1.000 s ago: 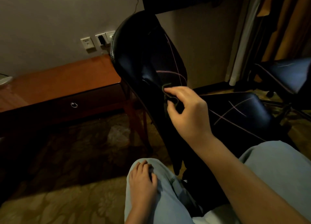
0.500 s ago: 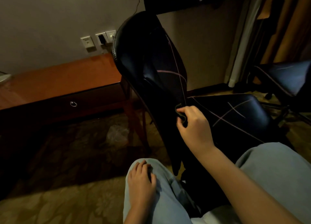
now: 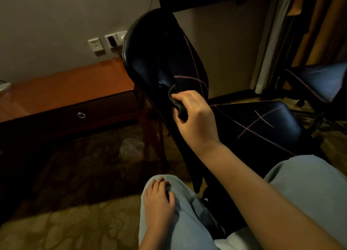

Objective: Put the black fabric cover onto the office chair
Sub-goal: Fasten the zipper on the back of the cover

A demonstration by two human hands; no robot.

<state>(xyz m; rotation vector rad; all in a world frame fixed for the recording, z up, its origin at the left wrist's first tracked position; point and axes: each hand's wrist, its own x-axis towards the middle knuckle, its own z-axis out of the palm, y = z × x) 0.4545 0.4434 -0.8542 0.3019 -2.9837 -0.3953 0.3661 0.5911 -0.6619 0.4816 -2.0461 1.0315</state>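
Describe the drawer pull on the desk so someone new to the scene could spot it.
Start at the reddish wooden desk against the wall, left of the black office chair. Its dark front holds one drawer. The drawer pull is a small silver ring at the drawer's middle, the only bright metal on that dark front.

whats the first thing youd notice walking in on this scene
Dead centre, the right hand pinches a bunched edge of the black fabric cover against the side of the office chair's backrest, whose shiny bare edge curves up on the left. To the right, the seat wears black fabric crossed with thin pale lines. At the bottom, the left hand rests idle on a light-blue trouser knee.
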